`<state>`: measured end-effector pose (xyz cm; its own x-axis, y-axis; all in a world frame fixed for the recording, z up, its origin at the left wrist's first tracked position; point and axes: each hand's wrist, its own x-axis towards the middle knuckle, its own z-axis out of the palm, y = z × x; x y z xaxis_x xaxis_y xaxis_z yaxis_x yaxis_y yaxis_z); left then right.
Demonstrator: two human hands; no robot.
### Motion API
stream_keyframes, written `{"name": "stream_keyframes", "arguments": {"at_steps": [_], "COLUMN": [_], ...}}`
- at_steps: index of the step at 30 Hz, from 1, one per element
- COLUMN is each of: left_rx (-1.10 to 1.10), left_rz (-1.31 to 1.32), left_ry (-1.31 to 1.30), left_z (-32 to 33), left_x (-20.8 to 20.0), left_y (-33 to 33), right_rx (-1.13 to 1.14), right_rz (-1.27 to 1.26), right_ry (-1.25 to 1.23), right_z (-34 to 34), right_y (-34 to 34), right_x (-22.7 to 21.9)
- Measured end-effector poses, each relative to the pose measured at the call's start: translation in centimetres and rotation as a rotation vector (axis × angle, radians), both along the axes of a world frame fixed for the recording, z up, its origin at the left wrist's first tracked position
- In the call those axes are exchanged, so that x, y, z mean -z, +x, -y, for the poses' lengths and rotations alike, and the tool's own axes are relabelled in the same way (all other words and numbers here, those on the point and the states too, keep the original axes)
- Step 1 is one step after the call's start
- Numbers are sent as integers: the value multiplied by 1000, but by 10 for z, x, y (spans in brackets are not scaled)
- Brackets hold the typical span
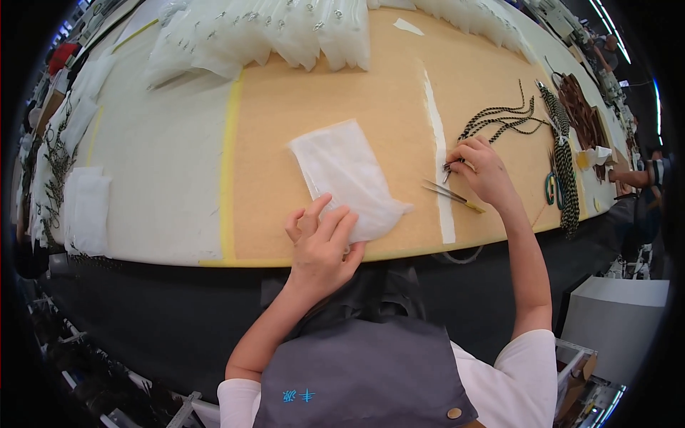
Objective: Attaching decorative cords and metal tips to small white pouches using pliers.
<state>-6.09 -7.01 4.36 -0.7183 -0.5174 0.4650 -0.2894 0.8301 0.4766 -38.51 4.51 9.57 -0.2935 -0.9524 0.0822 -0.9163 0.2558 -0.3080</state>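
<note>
My left hand (321,246) rests over the near end of a white sheer fabric piece (346,171) that lies flat like a pouch. Its thumb and index finger close on the near edge, the other fingers bent on top. To the right, my right hand (481,167) pinches a small dark metal piece (447,171), its exact kind too small to tell. Black-and-beige braided cords (503,118) fan out just beyond that hand; whether they join the metal piece is hidden. Tweezers (454,194) with yellow on one end lie just below my right fingers.
White sheer pieces with metal bits (285,32) line the far side. A folded white stack (87,207) sits left. At right lie a bundle of braided cords (561,150), green-handled scissors (550,188) and brown straps (581,107). A white strip (439,157) crosses the tan table covering.
</note>
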Motion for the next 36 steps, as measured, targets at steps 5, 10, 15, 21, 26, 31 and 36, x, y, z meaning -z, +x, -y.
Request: {"name": "stream_keyframes", "arguments": {"at_steps": [5, 10, 15, 21, 26, 31, 36], "left_rx": [2, 44, 32, 39, 253, 409, 414], "left_rz": [-4, -6, -1, 4, 35, 73, 46], "left_ry": [-16, 3, -21, -47, 189, 314, 264], "left_z": [0, 4, -2, -23, -17, 12, 12], "left_x": [2, 1, 6, 13, -15, -22, -17], "left_y": [-1, 0, 3, 8, 15, 28, 29], "right_rx": [101, -548, -1657, -1122, 319, 413, 475], "right_rz": [497, 1508, 1934, 1901, 1828, 1723, 1903], "right_ry": [-382, -755, -587, 202, 332, 96, -31], "right_z": [-3, -68, -117, -70, -68, -54, -60], "right_y": [16, 65, 70, 106, 183, 216, 235], "right_x": [-3, -133, -154, -62, 34, 63, 85]}}
